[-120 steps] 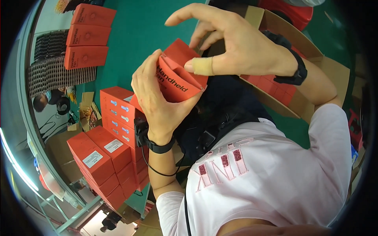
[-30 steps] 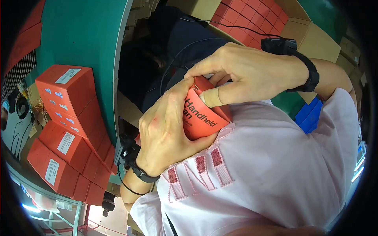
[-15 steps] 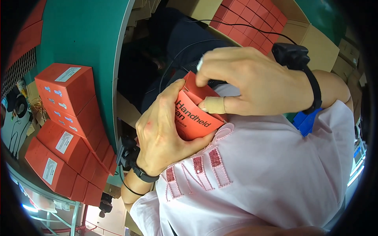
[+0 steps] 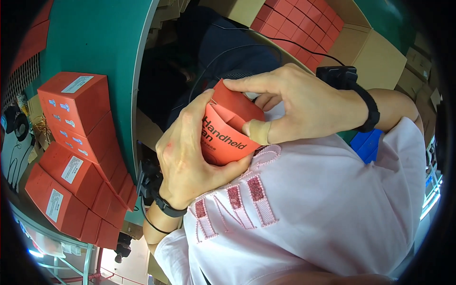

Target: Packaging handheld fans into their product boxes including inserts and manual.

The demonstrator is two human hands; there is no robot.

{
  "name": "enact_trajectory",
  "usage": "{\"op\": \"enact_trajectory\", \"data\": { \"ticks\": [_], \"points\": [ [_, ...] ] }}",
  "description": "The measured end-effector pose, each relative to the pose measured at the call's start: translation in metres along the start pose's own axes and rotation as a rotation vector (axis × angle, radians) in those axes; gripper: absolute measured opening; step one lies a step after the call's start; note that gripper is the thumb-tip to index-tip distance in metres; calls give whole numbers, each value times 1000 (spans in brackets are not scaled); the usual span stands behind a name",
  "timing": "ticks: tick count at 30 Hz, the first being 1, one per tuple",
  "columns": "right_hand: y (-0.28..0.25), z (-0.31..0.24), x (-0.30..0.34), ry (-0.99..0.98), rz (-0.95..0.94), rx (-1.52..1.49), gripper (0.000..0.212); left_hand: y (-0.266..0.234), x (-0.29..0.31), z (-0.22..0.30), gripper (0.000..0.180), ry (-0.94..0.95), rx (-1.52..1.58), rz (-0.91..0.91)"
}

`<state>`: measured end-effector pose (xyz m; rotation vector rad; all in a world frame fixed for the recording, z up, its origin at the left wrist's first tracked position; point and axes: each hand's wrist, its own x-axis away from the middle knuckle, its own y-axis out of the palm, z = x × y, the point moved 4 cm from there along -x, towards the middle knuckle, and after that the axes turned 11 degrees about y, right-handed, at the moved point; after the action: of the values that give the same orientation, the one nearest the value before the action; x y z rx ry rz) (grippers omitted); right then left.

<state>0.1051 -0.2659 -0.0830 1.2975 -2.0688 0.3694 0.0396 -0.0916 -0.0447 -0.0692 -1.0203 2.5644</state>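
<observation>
Against my chest I hold a small red cardboard box (image 4: 219, 141) with dark printing, its end open and the panels bowed outward. My left hand (image 4: 178, 154) is wrapped around the box, thumb along the lower side and fingers along its far left edge. Over the open end, my right hand (image 4: 311, 104) spans the box: the index fingertip presses the raised corner of the lid flap (image 4: 233, 99), and the thumb, with a tan bandage (image 4: 259, 131) on it, rests at the near edge of the opening. What lies inside the box cannot be made out.
Stacked red boxes (image 4: 78, 111) with white labels stand on the green table (image 4: 114, 42) at left. A large brown carton (image 4: 377, 54) packed with red boxes is at far right. A black cable (image 4: 285, 42) crosses there. A blue bin (image 4: 365, 145) shows beside my right arm.
My right index finger has stretched out to the far corner of the lid flap, and the thumb stays by the opening. Both hands and the box have shifted slightly left.
</observation>
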Motion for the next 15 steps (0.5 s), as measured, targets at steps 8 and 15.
{"op": "enact_trajectory", "data": {
  "ticks": [8,15],
  "points": [
    [4,3,1,-15,123,42,63,-2,-4,-3,91,120,-1,17],
    [-18,5,-2,-24,69,-138,23,-10,-4,-12,101,59,43,-8]
  ]
}}
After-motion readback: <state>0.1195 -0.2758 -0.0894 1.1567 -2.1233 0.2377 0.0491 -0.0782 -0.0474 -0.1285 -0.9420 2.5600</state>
